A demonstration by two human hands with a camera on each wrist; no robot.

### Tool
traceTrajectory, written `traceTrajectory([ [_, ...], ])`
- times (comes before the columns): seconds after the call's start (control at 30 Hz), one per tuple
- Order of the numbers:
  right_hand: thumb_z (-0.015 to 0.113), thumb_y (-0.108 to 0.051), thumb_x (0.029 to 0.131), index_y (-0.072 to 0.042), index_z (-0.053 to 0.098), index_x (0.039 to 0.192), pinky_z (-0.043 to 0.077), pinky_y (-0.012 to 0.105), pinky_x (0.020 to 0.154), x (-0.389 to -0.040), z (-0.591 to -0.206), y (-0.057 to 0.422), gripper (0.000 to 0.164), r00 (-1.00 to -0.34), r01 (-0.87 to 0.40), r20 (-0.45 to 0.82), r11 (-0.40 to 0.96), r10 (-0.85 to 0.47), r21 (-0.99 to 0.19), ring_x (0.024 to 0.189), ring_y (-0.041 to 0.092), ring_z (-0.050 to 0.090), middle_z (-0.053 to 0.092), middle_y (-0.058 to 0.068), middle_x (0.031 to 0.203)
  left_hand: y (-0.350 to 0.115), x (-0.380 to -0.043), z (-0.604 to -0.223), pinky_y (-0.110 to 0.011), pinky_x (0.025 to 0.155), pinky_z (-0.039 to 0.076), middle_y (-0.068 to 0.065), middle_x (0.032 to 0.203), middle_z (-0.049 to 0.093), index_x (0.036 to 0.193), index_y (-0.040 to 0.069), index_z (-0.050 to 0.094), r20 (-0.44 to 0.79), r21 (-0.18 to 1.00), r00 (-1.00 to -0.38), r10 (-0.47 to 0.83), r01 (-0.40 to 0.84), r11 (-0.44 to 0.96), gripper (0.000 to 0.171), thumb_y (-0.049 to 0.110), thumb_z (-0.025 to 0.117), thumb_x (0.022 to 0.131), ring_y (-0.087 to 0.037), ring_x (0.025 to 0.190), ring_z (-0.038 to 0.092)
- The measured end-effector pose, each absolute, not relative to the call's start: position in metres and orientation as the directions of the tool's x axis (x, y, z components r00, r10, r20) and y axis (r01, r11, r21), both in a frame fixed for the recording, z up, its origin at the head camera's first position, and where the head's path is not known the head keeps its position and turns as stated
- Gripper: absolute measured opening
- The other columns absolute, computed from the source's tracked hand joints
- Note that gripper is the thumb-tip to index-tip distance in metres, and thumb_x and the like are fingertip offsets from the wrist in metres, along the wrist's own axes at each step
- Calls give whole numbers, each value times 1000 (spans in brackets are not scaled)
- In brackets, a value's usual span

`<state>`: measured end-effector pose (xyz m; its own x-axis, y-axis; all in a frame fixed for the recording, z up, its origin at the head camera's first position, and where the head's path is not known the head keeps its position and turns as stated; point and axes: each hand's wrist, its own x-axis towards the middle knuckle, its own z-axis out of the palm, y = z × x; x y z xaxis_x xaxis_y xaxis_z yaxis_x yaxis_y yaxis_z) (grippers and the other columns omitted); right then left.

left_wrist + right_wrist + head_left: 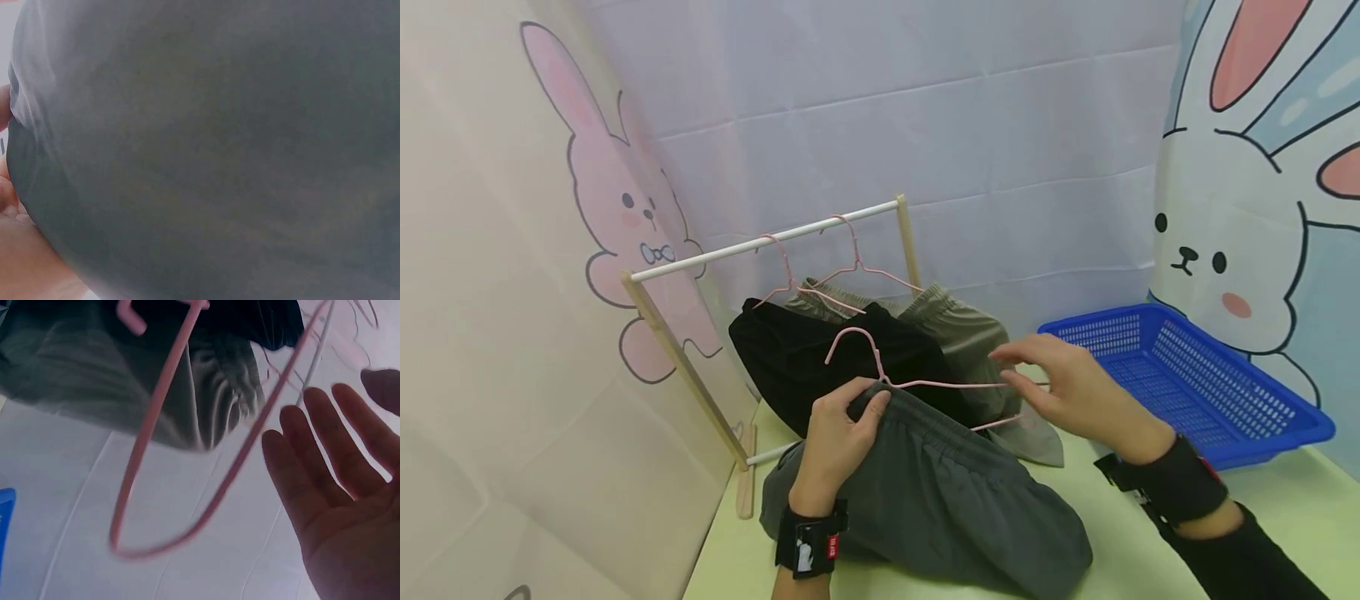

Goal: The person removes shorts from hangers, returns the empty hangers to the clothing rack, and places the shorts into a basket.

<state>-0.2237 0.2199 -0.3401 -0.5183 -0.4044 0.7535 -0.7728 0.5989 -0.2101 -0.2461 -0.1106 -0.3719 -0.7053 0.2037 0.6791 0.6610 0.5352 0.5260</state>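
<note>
In the head view my left hand (835, 442) pinches the waistband of dark grey shorts (955, 492) between thumb and fingers, just below the hook of a pink clothes hanger (943, 384). The hanger's left part is hidden in the shorts; its right end sticks out beyond the waistband. Beside that end my right hand (1078, 392) is raised, with its fingers spread and nothing held. The right wrist view has the bare loop of the hanger (147, 425) close to the fingertips. Grey cloth of the shorts (206, 150) fills most of the left wrist view.
Behind the shorts stands a small rack with a white rail (722, 250) and wooden posts. Black clothing (775, 358) and khaki shorts (970, 333) hang there on pink hangers. A blue plastic basket (1262, 446) sits at the right on the pale green table (1150, 533).
</note>
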Motion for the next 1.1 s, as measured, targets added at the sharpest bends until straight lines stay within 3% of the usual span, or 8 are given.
traceTrajectory([
  [0.2,74,-16,97,-12,71,127,54,28,72,-234,-344,190,31,-570,-782,617,589,-543,-203,89,8,65,70,-4,101,-107,-243,-372,-32,76,59,8,96,76,104,19,77,670,533,-712,210,658,532,10,27,71,100,-7,83,69],
  [0.37,70,-14,100,-12,72,125,54,27,71,-237,-350,182,25,-597,-775,579,585,-556,-237,82,2,63,72,-6,100,-106,-241,-372,-31,75,58,9,95,75,104,19,76,663,541,-718,213,656,527,8,24,71,100,-6,82,68],
  [0.47,68,-10,100,-13,74,120,53,26,68,-238,-352,180,21,-586,-781,589,580,-556,-230,76,-1,60,72,-6,95,-106,-240,-372,-32,76,58,10,96,75,104,20,76,657,547,-722,215,654,523,8,24,71,100,-6,82,68],
  [0.9,70,-4,97,-13,77,109,56,26,67,-238,-353,183,17,-522,-799,673,577,-524,-170,79,4,69,77,-3,97,-107,-237,-367,-31,75,57,10,96,73,107,21,74,664,530,-710,234,667,524,12,30,68,102,-5,83,68],
  [1.1,71,1,95,-14,78,107,42,21,58,-236,-349,199,20,-534,-783,691,593,-486,-188,65,-3,49,74,-8,91,-114,-237,-368,-31,76,58,9,98,73,109,20,74,661,530,-719,215,650,544,14,31,68,102,-5,85,68],
])
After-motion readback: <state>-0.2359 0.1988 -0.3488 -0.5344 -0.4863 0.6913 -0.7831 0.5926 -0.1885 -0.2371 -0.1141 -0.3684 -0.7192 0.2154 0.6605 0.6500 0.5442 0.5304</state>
